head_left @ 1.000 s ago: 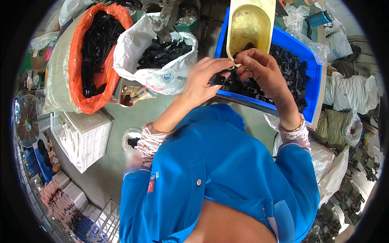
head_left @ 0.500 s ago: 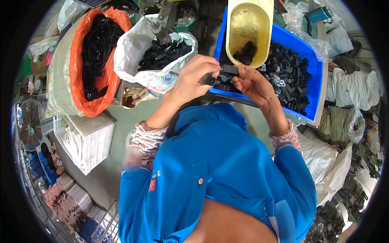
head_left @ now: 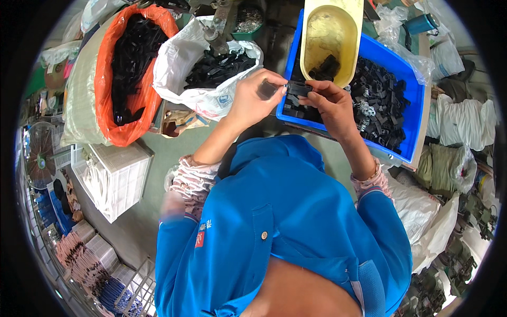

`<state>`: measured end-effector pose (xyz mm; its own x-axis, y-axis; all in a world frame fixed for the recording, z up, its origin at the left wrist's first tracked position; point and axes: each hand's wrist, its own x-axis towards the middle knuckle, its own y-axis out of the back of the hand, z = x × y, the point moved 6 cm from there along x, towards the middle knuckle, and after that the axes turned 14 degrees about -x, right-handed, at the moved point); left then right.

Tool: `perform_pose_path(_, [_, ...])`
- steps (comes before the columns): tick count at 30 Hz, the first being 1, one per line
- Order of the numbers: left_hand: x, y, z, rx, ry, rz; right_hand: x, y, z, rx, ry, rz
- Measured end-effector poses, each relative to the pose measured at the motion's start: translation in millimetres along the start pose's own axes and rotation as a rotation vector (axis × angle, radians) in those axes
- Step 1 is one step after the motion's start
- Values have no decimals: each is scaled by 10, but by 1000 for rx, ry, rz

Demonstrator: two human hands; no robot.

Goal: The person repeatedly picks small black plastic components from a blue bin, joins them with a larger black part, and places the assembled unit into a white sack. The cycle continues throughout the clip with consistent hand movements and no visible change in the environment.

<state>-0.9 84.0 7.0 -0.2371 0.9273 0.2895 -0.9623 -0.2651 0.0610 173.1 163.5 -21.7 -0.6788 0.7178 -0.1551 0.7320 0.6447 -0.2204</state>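
Note:
My left hand [head_left: 253, 100] is closed around a dark black piece [head_left: 267, 90], whose end shows between thumb and fingers; its kind is not clear. Facing it, my right hand [head_left: 335, 107] pinches a small black block-shaped plastic part [head_left: 299, 89] between thumb and fingers. The two pieces come close together, with a small shiny bit between them, and I cannot tell whether they are joined. Both hands are above the near left edge of a blue bin [head_left: 418, 113] heaped with black parts and some metal springs. A yellow tub [head_left: 331, 37] with several black pieces rests over the bin.
Left of the bin stand a white sack [head_left: 174, 58] of black parts and an orange-lined sack [head_left: 105, 100] of long black pieces. A green container [head_left: 248, 33] holds small metal pieces. A white plastic crate [head_left: 124, 177] sits on the floor, lower left.
The piece in my left hand has turned, and the thin rod that stuck out behind the hand no longer shows. My right fingers have shifted on the black block, which is tilted differently.

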Motion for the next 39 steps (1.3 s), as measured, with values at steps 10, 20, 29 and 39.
perform_pose_path(10, [-45, -54, -208, -876, 497, 243, 75, 112, 75, 233, -150, -1])
perform_pose_path(20, [-238, -137, -234, -1345, 824, 101, 49, 235, 58, 350, -169, -64])
perform_pose_path(29, [-412, -164, -321, -972, 815, 104, 66, 271, 47, 305, -194, -34])
perform_pose_path(39, [-383, -264, -125, -709, 800, -98, 212, 256, -171, 82, -144, -75])
